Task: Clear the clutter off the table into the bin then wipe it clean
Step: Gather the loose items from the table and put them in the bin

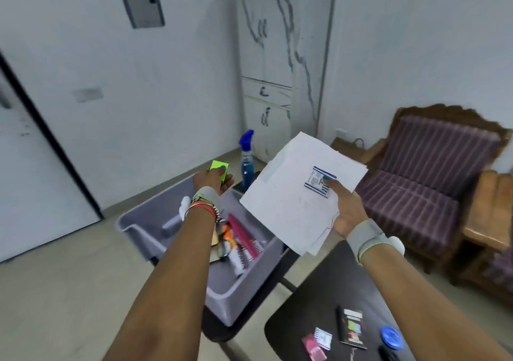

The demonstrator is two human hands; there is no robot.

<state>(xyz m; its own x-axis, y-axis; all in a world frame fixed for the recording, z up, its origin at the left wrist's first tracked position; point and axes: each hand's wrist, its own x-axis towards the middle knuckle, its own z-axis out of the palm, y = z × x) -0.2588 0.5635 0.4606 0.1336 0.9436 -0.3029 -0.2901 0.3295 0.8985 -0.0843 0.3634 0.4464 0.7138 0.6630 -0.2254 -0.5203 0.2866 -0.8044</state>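
Papers (pixel 294 191) hide one corner of the bin (pixel 150 211), perhaps more.

Left grip (pixel 212 181) pinches green pad (pixel 219 169) over bin (pixel 238 297); right grip (pixel 348 211) holds papers (pixel 288 194); clutter (pixel 354 328) on desk (pixel 313 299), 5 o'clock.

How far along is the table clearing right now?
Partly done. The bin already holds a comb and other bits. In hand: the left hand holds a green notepad over the bin, and the right hand holds papers. Left: a pink packet, a booklet and a blue lid lie on the table. Wiping isn't started; the spray bottle stands unused.
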